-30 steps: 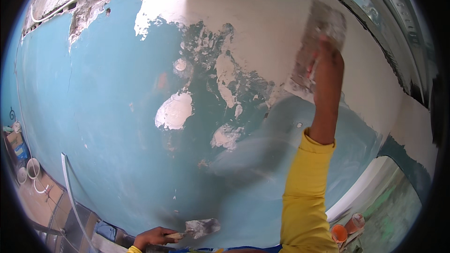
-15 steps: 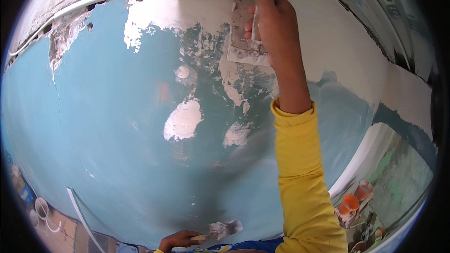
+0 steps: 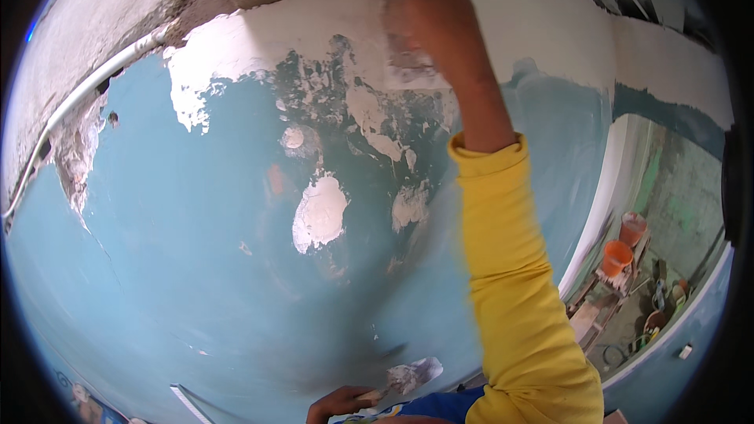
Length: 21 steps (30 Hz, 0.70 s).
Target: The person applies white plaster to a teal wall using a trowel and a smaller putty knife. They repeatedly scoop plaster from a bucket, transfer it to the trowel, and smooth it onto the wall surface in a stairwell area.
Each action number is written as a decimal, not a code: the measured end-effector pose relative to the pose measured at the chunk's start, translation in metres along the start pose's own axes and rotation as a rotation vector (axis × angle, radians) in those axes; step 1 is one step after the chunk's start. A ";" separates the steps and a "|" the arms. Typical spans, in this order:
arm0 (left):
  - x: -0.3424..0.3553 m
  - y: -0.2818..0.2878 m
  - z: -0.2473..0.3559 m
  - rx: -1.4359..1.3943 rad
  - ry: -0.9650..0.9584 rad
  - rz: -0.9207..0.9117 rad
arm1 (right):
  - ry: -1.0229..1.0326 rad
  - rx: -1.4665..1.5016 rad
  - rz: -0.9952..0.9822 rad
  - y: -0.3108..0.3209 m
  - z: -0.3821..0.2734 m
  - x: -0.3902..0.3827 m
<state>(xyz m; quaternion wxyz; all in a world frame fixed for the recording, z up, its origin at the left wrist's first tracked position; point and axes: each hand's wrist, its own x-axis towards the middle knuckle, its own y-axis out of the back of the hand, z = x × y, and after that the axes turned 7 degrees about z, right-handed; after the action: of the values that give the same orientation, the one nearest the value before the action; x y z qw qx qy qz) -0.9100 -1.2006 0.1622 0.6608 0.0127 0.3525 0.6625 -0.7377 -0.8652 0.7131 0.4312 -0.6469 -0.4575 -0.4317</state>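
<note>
My right hand [image 3: 440,20] is closed around the grip of a plastering trowel [image 3: 402,67], its putty-smeared blade at the white coated upper part of the wall. Motion blurs both hand and trowel, so I cannot tell whether the blade touches the wall. Low in the picture, my left hand [image 3: 339,403] is wrapped around the handle of a putty knife [image 3: 414,375] with pale putty on its blade. Between them spreads the blue wall [image 3: 196,267], where a white putty patch [image 3: 320,213] and thinner smears show below the trowel.
A pale pipe [image 3: 110,67] runs along broken plaster at the upper left. Through an opening on the right, orange buckets [image 3: 616,257] stand on a wooden support, with clutter beyond. A thin white strip [image 3: 188,403] leans at the lower left.
The whole view has tilted and shifted, with the right-hand opening now higher. My right hand and trowel are more blurred, still at the upper wall. Both hands keep their tools.
</note>
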 end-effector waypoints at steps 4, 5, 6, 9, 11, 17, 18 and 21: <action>-0.014 0.003 0.006 -0.074 0.108 -0.044 | -0.411 0.566 0.094 0.030 0.014 -0.018; -0.014 0.004 0.010 -0.049 0.089 -0.016 | -0.368 0.640 0.075 0.029 0.006 -0.018; -0.014 0.004 0.013 -0.022 0.083 0.011 | -0.331 0.708 0.055 0.024 -0.005 -0.019; -0.016 0.005 0.023 -0.015 0.099 0.041 | -0.142 0.490 -0.082 -0.001 -0.048 0.002; -0.018 0.004 0.027 -0.035 0.115 0.043 | 0.283 0.361 0.014 -0.025 -0.056 0.014; -0.029 0.000 0.029 -0.094 0.143 0.046 | -0.076 0.450 -0.096 -0.047 -0.061 0.014; -0.030 -0.001 0.029 -0.109 0.152 0.056 | 0.140 0.293 -0.018 -0.049 -0.063 0.013; -0.032 -0.001 0.026 -0.087 0.183 0.049 | 0.573 -0.023 0.165 -0.063 -0.069 0.015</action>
<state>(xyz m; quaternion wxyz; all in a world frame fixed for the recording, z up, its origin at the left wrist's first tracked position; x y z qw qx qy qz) -0.8924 -1.2175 0.1960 0.6095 -0.0679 0.3819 0.6914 -0.8069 -0.9146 0.7559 0.5691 -0.5386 -0.2577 -0.5654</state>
